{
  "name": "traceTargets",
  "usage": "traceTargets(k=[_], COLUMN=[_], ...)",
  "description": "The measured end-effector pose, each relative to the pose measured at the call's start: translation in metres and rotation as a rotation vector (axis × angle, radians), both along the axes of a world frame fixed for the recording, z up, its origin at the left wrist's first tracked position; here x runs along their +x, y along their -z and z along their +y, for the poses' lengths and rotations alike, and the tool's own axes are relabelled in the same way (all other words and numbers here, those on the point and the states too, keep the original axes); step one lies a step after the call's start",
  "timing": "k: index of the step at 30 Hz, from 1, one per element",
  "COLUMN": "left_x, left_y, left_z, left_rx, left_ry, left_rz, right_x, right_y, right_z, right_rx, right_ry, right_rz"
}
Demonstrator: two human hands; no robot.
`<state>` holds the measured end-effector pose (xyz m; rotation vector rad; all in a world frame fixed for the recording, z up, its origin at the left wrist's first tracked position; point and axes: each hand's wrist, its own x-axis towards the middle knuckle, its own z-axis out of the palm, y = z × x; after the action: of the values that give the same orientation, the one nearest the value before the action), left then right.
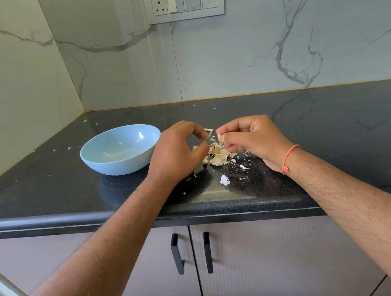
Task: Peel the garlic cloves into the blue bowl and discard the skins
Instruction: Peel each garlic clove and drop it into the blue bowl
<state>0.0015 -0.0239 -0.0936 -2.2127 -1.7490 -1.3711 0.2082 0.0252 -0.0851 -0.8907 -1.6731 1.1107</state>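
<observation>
Hands (pixel 179 148) (pixel 249 136) pinching garlic clove (pixel 219 136)

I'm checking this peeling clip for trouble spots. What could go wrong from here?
The garlic pile and loose skins lie near the counter's front edge; a sweep of the hands could knock them off. The right hand pinches a small clove over the pile, beside the blue bowl; dropped, it may land among the skins.

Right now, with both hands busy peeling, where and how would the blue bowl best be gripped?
Take the blue bowl by its rim, from the left, thumb inside and fingers under the curved wall. It stands upright, its sides slope too widely to wrap, and the left hand crowds its right edge.
</observation>
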Motion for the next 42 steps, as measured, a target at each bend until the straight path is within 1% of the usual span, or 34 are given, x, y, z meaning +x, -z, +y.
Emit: traceTargets(k=[4,8,15,20,22,25,28,31,36,40,42], left_x=[0.002,-0.001,0.000,0.002,0.002,0.002,0.003,0.005,0.009,-0.008,-0.019], left_y=[0.000,0.001,0.000,-0.003,-0.003,-0.003,-0.003,-0.006,-0.039,-0.067,-0.073], left_z=[-0.001,0.002,-0.001,-0.005,-0.005,-0.007,-0.008,-0.013,-0.023,-0.029,-0.032], left_rx=[-0.009,-0.008,0.007,-0.010,-0.012,-0.007,0.020,0.077,0.148,0.111,0.095], left_ry=[0.017,0.012,0.091,0.132,0.118,0.108,0.110,0.116,0.128,0.079,0.032], left_rz=[-0.005,0.026,0.044,-0.001,-0.036,-0.075,-0.068,-0.019,0.032,0.029,0.032], right_x=[0.001,0.002,0.003,0.003,0.002,0.000,0.001,0.006,0.003,-0.019,-0.032], right_y=[0.001,0.002,0.004,0.004,0.005,0.005,0.003,-0.002,-0.015,-0.030,-0.038], right_z=[0.001,0.002,0.003,0.002,0.001,-0.002,-0.006,-0.012,-0.021,-0.025,-0.027], right_rx=[0.013,0.045,0.133,0.177,0.189,0.229,0.277,0.303,0.210,0.229,0.272], right_ry=[0.008,-0.007,-0.039,-0.035,0.000,0.031,0.062,0.086,0.085,0.051,0.039], right_rz=[0.035,0.014,-0.034,-0.058,-0.089,-0.186,-0.205,-0.161,0.048,0.091,0.067])
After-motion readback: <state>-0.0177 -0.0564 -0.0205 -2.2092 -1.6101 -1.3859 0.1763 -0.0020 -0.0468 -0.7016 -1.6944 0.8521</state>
